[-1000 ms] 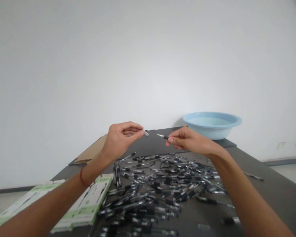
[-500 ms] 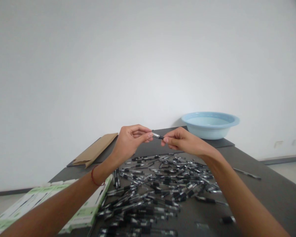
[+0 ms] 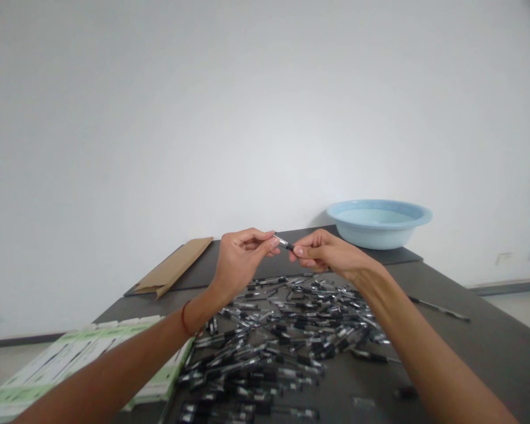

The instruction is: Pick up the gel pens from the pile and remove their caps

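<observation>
A pen (image 3: 283,242) with a clear barrel and a black end is held in the air between my two hands. My left hand (image 3: 246,253) pinches its clear end between thumb and fingertips. At the black end, my right hand (image 3: 320,250) has its thumb and fingers closed on the pen. Below both hands a wide heap of loose clear-and-black pens (image 3: 287,330) covers the dark table (image 3: 459,359). Parts of the heap are hidden behind my forearms.
Green-and-white boxes (image 3: 83,359) lie in a row at the left, partly under my left forearm. Behind them is a flat brown paper bag (image 3: 174,266). A light-blue basin (image 3: 375,232) stands at the back right. One long thin item (image 3: 441,308) lies apart on the right.
Both hands keep their hold on the pen. My left hand has shifted slightly right and the pen is a little more tilted. The whole view has moved slightly.
</observation>
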`<state>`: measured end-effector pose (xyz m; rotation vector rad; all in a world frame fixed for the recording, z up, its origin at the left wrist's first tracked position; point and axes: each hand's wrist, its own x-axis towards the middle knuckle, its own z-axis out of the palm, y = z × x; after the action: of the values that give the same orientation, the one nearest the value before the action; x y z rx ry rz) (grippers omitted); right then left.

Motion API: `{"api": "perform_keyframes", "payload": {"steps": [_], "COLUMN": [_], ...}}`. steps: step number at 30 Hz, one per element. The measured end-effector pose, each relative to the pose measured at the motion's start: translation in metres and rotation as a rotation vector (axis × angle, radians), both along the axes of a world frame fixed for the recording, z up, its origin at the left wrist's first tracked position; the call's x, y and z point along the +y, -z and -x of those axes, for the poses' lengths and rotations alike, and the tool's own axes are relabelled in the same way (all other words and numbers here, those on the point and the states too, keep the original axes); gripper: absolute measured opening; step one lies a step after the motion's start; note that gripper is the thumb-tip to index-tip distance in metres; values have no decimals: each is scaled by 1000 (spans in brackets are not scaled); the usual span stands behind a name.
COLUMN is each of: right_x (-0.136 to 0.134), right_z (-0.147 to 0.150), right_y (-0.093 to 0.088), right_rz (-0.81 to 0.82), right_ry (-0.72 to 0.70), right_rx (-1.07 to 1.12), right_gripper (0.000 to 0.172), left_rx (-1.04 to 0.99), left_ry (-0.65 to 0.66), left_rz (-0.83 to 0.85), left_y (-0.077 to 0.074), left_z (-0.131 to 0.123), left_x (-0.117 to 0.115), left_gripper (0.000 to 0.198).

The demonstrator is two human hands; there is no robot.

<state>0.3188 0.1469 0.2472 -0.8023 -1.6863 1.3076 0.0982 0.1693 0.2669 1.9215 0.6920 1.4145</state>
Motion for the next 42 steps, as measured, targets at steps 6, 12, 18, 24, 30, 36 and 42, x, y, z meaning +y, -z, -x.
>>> {"api": "perform_keyframes", "payload": {"steps": [6, 12, 18, 24, 30, 36, 42], "right_x": [-5, -8, -6, -5, -1, 7, 27], "right_z": [10, -11, -47, -43, -37, -34, -28], "right_y": [-1, -3, -7, -6, -2, 5, 28], "right_rz": [-15, -169, -252, -312, -296, -259, -242], "right_ry": [-23, 155, 462, 537, 501, 491, 448], "right_rx": [-107, -303, -502, -655, -750, -803, -860], "right_gripper": [40, 55, 47, 45, 47, 51, 49], "left_rx": [110, 302, 754, 1057, 1164, 1156, 1081], "left_ry": [93, 34, 54, 172, 268, 180, 191], "left_rz": [71, 94, 35, -278, -326, -452, -1228], "left_y": [-3, -16, -13, 27, 102, 105, 136], "left_z": [13, 69, 110, 104, 89, 89, 95], "left_x": [4, 10, 28, 56, 90, 68, -72], "left_gripper": [26, 26, 24, 26, 19, 23, 28]}}
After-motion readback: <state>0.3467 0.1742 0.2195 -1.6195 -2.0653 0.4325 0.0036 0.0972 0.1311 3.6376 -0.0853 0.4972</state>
